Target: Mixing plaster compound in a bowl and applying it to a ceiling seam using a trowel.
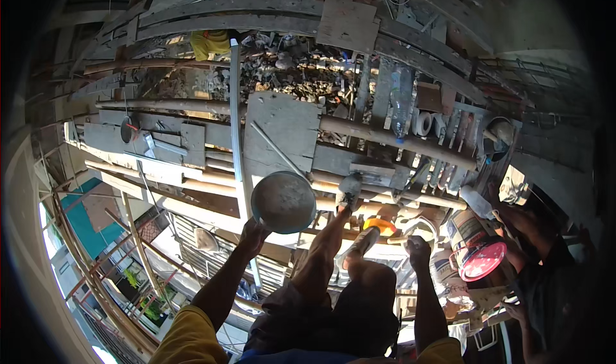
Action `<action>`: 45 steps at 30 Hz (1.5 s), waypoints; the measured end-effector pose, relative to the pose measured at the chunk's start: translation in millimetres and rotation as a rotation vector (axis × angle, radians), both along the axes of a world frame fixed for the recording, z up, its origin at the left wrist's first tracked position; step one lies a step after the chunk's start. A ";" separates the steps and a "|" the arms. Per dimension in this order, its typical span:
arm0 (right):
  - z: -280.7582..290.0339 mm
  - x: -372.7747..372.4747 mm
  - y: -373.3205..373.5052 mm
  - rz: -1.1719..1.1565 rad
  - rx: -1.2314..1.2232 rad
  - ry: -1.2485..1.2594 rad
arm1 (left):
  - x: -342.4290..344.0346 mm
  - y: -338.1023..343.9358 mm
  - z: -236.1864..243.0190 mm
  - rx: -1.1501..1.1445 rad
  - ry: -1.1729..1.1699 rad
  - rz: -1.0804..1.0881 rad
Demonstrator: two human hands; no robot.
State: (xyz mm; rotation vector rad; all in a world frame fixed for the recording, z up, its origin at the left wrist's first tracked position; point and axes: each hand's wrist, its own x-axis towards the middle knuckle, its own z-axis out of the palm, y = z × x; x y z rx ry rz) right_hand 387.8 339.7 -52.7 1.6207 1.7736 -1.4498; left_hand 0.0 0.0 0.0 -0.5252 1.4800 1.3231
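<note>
My left hand (255, 232) grips the rim of a round grey basin (283, 202), whose inside is coated with or holds grey mortar. The basin is held out above the planks, in front of my left knee. On the right, my right hand (418, 251) is closed into a fist in front of my right knee. A short tan stick-like piece (398, 240) shows at its left side; whether the fist holds it is unclear. Below, my feet rest among the boards, one in a grey shoe (350, 186), beside a yellow and orange rounded object (380, 226).
At right a co-worker's leg (523, 229) and arm are beside a tilted bucket (481, 261) with a red rim. A clear plastic bottle (401, 104), a white roll (423, 124) and a dark bucket (498, 137) sit farther off. Gaps between planks open onto rubble (295, 75).
</note>
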 end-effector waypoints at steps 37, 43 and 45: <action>43.3 -401.9 261.8 0.336 -0.016 0.083 | -299.0 183.8 31.7 0.289 0.135 0.414; 3.2 -574.9 344.9 0.505 0.030 0.194 | -348.3 225.9 20.4 0.246 0.151 0.519; -12.9 -641.3 368.5 0.525 0.006 0.226 | -371.8 241.8 14.3 0.206 0.106 0.573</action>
